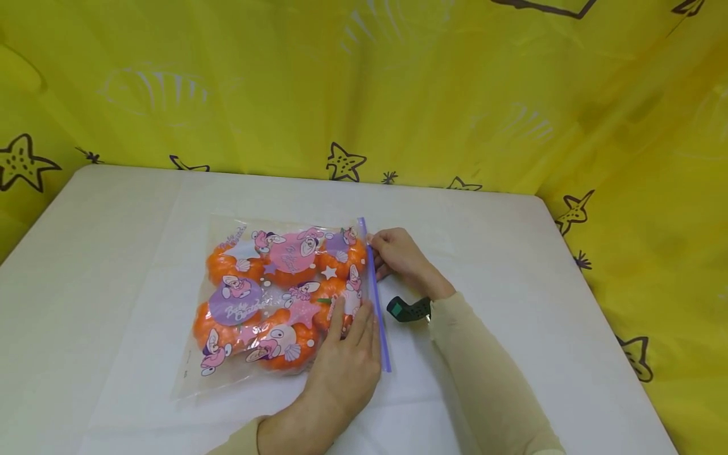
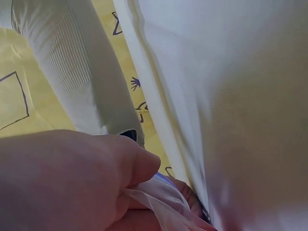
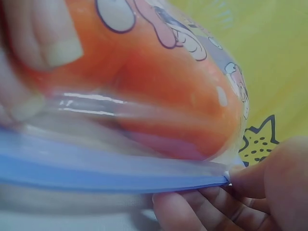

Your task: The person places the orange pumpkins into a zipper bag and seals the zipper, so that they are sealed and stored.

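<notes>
A clear zip bag (image 1: pixel 273 297) printed with pink and purple cartoon figures lies on the table. Several orange pumpkin-shaped pieces (image 1: pixel 287 360) fill it, one showing a green stem. Its purple-blue zip strip (image 1: pixel 382 335) runs along the right side. With thumb and fingers my right hand (image 1: pixel 400 256) pinches this strip near the far corner, where a small white bit (image 3: pixel 228 176) shows between the fingertips. My left hand (image 1: pixel 347 366) lies over the near right part of the bag, fingers on the film; clear plastic (image 2: pixel 161 204) is gripped beside its thumb.
The bag lies on a white table (image 1: pixel 125 253). Behind and to the right hangs a yellow curtain (image 1: pixel 273 82) with starfish and fish drawings. A black device (image 1: pixel 411 309) sits at my right wrist, close to the zip strip.
</notes>
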Demonstrator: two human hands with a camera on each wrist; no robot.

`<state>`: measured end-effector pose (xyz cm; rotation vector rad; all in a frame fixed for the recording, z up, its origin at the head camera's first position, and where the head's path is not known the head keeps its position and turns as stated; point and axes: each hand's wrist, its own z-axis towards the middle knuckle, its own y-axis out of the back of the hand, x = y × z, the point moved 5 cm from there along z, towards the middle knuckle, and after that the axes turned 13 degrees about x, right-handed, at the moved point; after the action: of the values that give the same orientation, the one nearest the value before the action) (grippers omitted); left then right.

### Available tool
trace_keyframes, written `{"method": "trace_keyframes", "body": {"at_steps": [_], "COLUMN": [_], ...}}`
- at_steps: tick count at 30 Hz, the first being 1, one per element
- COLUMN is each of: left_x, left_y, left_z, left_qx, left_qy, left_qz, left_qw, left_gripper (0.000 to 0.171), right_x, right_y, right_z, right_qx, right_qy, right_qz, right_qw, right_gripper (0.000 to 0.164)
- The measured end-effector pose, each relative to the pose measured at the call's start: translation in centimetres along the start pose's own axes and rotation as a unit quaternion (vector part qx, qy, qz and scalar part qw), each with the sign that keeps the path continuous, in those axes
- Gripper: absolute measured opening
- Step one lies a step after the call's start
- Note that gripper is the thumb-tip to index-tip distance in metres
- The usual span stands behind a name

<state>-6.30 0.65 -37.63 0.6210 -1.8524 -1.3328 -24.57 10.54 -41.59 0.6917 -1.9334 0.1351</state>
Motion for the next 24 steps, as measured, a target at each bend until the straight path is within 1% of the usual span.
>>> {"method": "trace_keyframes", "body": {"at_steps": [5,11,14,19,24], "left_x": [-0.1,-0.3,-0.4,-0.5,-0.5], "left_y": [-0.2,-0.3,-0.4,-0.4,-0.4], "left_z": [0.0,0.1,0.1,0.0,0.0], "left_qx": [0.002,0.002,0.012,0.033,0.04], "left_qy": [0.002,0.004,-0.001,-0.012,-0.015], "left_qz": [0.007,0.012,0.014,0.012,0.017], "left_qw": [1.0,0.9999,0.9998,0.9993,0.9989], "left_gripper": [0.046,0.046,0.047,0.049,0.048], "right_x": [0.2,0.5,0.7,0.9,1.1], "right_y": [0.2,0.6,0.8,1.1,1.3], "right_z": [0.2,0.6,0.7,1.1,1.4], "right_qx": [-0.007,-0.007,-0.008,-0.01,-0.013], "right_qy": [-0.008,-0.004,-0.002,0.003,-0.003], "right_qz": [-0.009,-0.03,-0.034,-0.026,-0.045], "right_qw": [1.0,1.0,0.999,1.0,0.999], "right_gripper": [0.033,0.033,0.032,0.033,0.034]}}
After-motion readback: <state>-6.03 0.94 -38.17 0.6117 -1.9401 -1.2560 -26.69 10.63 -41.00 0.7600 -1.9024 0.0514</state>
